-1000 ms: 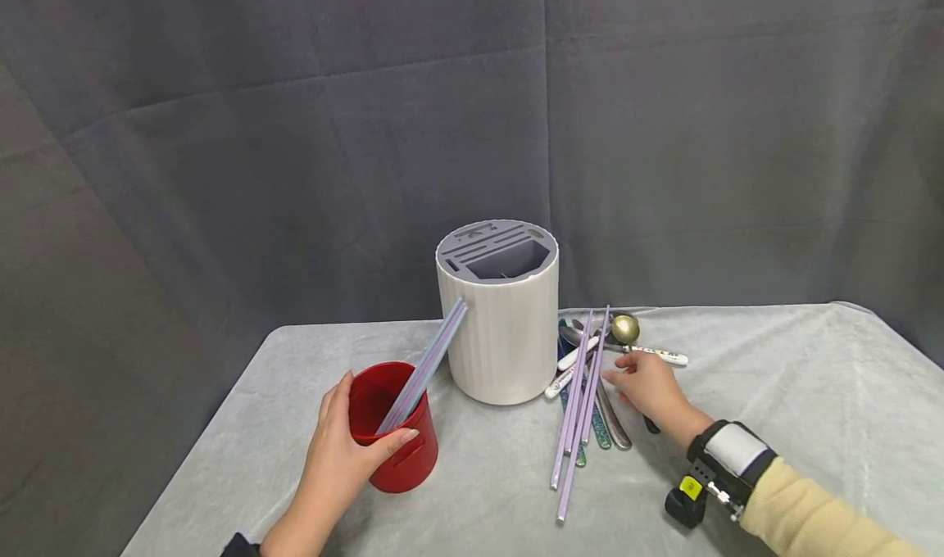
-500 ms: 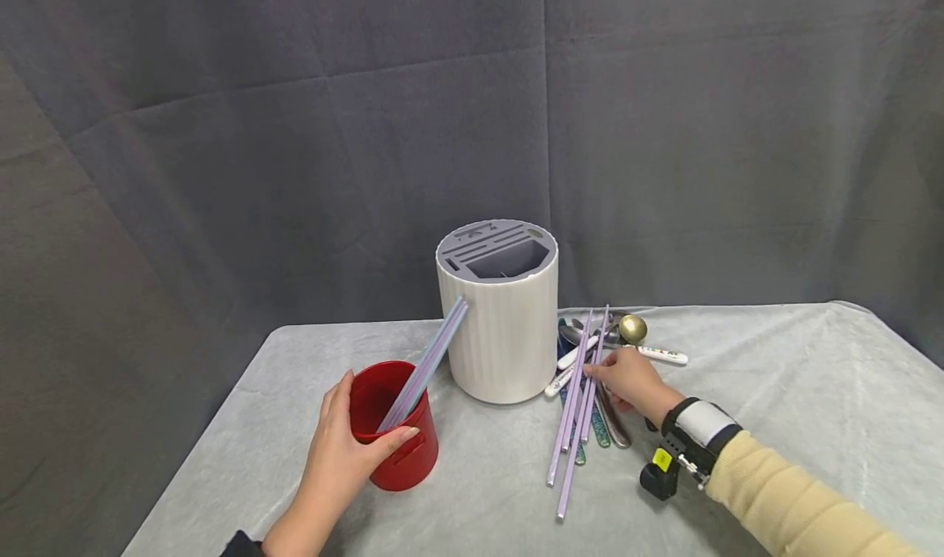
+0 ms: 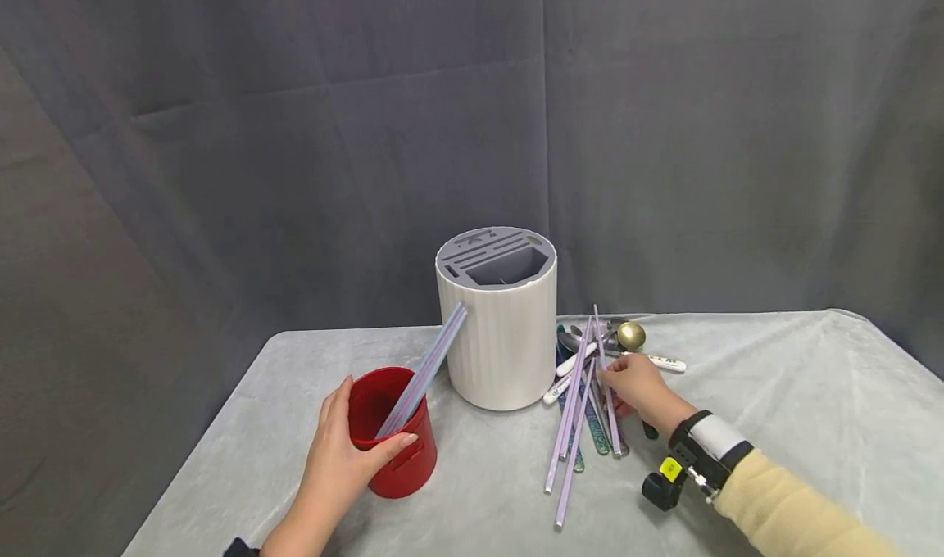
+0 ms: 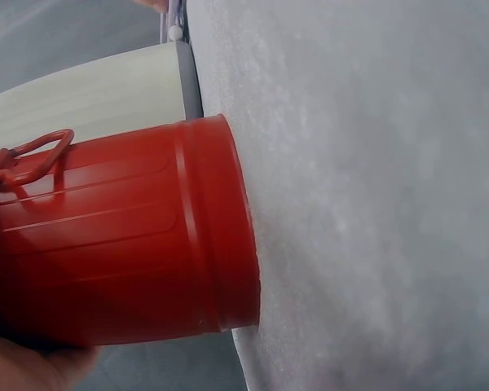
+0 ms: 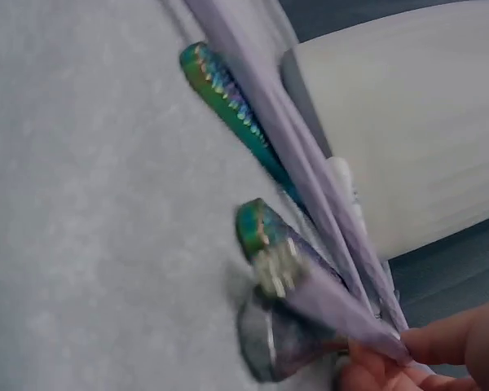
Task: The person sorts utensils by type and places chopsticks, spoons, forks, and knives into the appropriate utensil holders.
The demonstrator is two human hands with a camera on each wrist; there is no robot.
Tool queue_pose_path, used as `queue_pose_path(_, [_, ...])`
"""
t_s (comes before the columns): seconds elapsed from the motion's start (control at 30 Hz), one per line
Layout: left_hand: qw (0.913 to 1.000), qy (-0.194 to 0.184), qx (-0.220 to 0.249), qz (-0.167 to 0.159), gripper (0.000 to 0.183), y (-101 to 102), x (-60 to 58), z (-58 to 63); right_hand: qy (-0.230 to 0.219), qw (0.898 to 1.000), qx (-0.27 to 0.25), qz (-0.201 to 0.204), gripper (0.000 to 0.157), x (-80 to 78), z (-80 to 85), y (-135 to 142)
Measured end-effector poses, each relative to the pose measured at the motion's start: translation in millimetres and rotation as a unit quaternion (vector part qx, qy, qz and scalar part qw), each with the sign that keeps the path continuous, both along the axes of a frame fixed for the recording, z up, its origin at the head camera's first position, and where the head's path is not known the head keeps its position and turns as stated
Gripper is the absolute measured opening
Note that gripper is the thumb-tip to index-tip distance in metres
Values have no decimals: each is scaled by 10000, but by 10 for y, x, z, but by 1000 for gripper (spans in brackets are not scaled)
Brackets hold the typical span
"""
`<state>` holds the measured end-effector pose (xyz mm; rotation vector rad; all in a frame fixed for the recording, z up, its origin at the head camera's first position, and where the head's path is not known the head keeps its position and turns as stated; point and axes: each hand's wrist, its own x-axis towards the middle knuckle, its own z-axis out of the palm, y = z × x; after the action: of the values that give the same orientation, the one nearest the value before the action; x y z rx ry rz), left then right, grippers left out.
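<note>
My left hand [image 3: 335, 455] grips a red metal bucket [image 3: 413, 467] around its side, thumb over the front rim. Several pale purple chopsticks lean to the right inside the bucket. In the left wrist view, the bucket's wall [image 4: 122, 236] and a small red handle [image 4: 45, 159] fill the left half. My right hand [image 3: 645, 389] pinches one purple chopstick [image 3: 614, 427] between thumb and fingers, over a cutlery pile. More purple chopsticks [image 3: 571, 409] lie across that pile. The right wrist view shows the pinched chopstick [image 5: 342, 309] close to the fingers, its end slightly blurred.
A white ribbed utensil holder [image 3: 501, 352] with a grey slotted top stands between the hands. Beside it lie a gold ladle [image 3: 630, 336], white-handled cutlery [image 3: 667, 364] and teal patterned handles [image 3: 597, 430]. A grey cloth [image 3: 774, 393] covers the table.
My right hand has moved left to the chopsticks and now pinches one, which has swung away from the others to the right. The left hand and bucket have stayed in place.
</note>
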<state>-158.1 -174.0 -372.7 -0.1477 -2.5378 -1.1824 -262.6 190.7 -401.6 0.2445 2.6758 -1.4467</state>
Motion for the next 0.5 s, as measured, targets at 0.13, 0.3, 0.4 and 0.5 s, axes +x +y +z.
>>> queue_pose_path(0.13, [10000, -36, -22, 38, 100, -1, 28, -24, 39, 9981, -621, -22, 21, 60, -4, 43])
queue_pose_path(0.3, [10000, -55, 14, 39, 100, -2, 29, -34, 296, 9910, -1306, -41, 24, 164, 92, 85])
queue_pose_path(0.4, [10000, -15, 23, 52, 100, -8, 16, -30, 570, 9824, -1780, 46, 27, 233, 166, 86])
queue_pose_path(0.5, [10000, 20, -6, 45, 99, -8, 2, -21, 923, 9694, -2268, 183, 31, 312, 239, 74])
